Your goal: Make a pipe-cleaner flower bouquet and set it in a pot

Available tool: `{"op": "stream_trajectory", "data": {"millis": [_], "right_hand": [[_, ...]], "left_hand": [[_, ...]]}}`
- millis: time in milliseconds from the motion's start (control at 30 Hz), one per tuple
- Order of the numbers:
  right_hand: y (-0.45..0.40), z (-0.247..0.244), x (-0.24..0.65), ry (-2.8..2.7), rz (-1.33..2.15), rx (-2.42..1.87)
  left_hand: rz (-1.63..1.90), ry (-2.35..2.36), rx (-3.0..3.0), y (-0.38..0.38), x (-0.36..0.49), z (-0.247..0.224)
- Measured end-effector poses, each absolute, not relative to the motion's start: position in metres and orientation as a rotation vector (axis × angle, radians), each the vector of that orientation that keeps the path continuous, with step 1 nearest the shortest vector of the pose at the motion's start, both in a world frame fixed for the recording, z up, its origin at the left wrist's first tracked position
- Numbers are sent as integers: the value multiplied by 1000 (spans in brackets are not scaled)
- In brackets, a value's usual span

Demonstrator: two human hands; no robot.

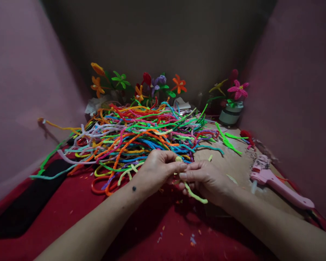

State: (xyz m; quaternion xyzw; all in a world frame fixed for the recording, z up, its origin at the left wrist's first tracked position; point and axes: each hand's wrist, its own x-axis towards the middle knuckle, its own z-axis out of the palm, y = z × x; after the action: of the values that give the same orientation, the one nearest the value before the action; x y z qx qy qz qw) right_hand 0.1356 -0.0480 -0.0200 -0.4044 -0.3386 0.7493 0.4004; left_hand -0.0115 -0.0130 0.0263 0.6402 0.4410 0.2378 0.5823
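Both my hands meet in the middle, just in front of a big heap of coloured pipe cleaners (141,134). Between them is a pale yellow pipe cleaner (194,195), its free end hanging down to the right below my fingers. My left hand (161,166) pinches it near a rounded yellow end at the thumb and forefinger. My right hand (206,179) is closed on it too, thumb and forefinger touching my left fingertips. Part of the pipe cleaner is hidden behind the fingers.
A pink glue gun (282,186) lies at the right on a cardboard sheet (236,163). Bright green pipe cleaner pieces (226,139) lie behind it. Pipe-cleaner flowers (178,84) and a jar (230,114) stand at the back. Small scraps dot the red cloth (152,232). Red-handled scissors (97,185) show under the heap.
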Motion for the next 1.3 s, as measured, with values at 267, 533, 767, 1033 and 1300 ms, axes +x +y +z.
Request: {"op": "stream_trajectory", "data": {"millis": [267,533,767,1033,1300], "right_hand": [[-51,-11,129,-845,1773,-1173],[-48,-10,129,-866,1778,-1165],[-48,-10,132,-844,1735,-1125],[-49,-14,134,-914,1750,-1070],[-44,-14,135,-841,1691,-937]], "left_hand": [[898,1228,2206,-18,-12,9],[891,1258,2263,-13,-8,15],[776,1098,1521,-9,-15,27],[809,1031,1506,-11,-12,20],[819,1006,1511,-11,-11,17]]}}
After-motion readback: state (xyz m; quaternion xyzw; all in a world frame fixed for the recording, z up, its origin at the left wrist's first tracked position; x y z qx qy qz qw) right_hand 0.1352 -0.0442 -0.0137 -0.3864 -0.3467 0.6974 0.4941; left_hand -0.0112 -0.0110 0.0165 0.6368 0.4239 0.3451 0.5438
